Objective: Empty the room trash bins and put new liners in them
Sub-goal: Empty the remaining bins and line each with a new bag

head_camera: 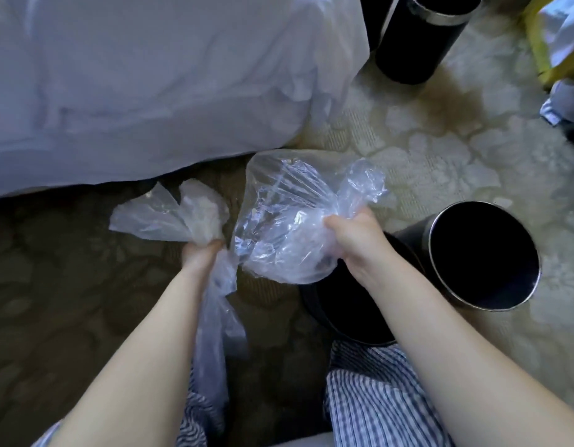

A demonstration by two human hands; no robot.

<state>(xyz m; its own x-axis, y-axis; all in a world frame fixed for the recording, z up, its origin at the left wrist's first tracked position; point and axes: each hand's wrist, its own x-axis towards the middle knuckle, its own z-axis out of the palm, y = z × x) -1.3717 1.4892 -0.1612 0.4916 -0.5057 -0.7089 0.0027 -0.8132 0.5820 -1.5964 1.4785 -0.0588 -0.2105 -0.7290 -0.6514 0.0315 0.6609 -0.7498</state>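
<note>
Left hand (200, 257) clenched a bunched liner (169, 217), right hand (353, 241) gripped a puffed clear liner (285, 217) over the black bin (343, 316) by my knees; thin, limp, slippery film, I judged, best grabbed at its gathered mouth.

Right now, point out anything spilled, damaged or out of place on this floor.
A brown stain darkens the pale carpet beside the far bin; it looks like a spill, wet or dry I cannot tell. The left hand grips the left bag, the right hand the right bag. Nothing else looks spilled or broken.
</note>
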